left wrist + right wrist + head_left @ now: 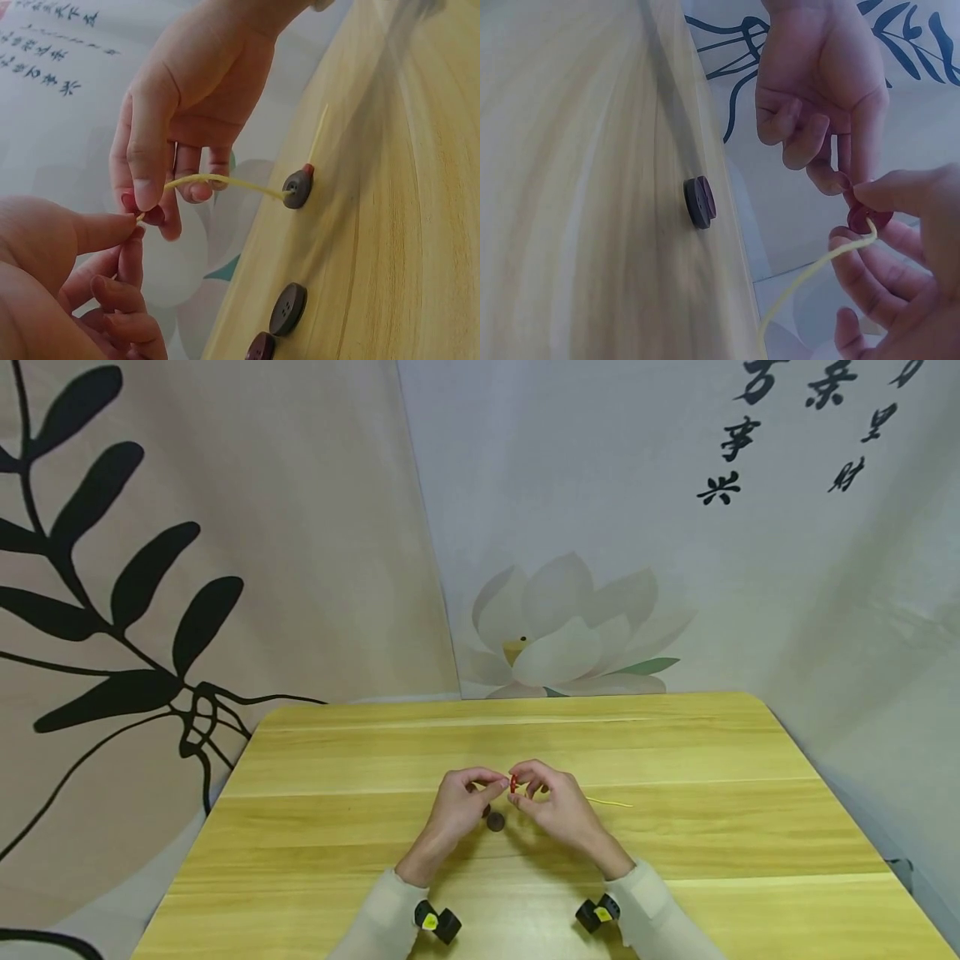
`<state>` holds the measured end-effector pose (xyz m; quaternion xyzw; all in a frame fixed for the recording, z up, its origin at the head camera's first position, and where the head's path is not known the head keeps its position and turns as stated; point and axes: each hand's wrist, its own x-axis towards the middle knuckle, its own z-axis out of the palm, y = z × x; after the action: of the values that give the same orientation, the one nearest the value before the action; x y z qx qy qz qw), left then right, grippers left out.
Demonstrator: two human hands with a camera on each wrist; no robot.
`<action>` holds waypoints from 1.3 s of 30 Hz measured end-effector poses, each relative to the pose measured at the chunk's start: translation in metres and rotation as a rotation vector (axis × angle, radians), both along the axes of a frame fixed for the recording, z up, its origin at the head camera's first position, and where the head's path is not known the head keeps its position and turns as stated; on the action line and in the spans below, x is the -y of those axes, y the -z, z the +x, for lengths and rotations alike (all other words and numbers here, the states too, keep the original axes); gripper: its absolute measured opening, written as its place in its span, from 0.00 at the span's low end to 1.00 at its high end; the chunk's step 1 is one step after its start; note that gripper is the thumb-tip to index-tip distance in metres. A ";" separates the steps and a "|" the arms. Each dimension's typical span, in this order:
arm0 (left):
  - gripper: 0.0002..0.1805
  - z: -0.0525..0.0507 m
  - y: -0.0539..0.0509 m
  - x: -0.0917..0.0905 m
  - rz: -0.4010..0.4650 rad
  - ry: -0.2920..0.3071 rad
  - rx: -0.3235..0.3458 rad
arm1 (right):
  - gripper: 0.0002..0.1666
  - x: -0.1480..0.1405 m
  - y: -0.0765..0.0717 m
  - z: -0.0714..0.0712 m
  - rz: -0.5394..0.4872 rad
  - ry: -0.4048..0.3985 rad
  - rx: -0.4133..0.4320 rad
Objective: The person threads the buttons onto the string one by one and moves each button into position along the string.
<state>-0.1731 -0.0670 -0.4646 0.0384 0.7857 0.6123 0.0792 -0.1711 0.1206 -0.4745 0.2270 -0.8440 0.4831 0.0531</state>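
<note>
As the person's two hands meet above the wood-grained surface (300, 860), a red button (513, 783) is held in the air between them. The right hand (553, 797) is nearly closed at thumb and fingertip, which pinch this button by its edge; its other fingers are loosely bent. The left hand (467, 800) is likewise drawn together at thumb and fingertip, gripping the tip of a yellow string (247, 184) just beside the red button, through which the string passes. From the red button the string runs to a threaded dark button (300, 189), seen tilted; whether it touches the surface I cannot tell. Against that button's far side sits a small red piece (308, 169), its form unclear, and the string's free end extends beyond it. Two loose buttons lie close together on the surface near the left hand: a dark brown button (288, 309) and a dark red button (260, 347). Each wrist, in a pale sleeve (378, 914), bears a small black camera (447, 927). Behind the surface hangs a pale backdrop (337, 527) printed with dark leaves, a white flower and black characters.
</note>
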 end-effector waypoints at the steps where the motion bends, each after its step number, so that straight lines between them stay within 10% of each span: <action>1: 0.07 0.000 0.000 0.000 0.001 0.001 0.001 | 0.16 0.000 0.000 0.000 -0.002 0.000 0.002; 39: 0.14 0.000 0.005 0.002 0.006 -0.035 0.033 | 0.19 -0.007 0.004 0.001 -0.024 -0.030 0.045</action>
<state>-0.1734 -0.0687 -0.4692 0.0149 0.7831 0.6164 0.0813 -0.1702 0.1272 -0.4784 0.2281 -0.8355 0.4990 0.0296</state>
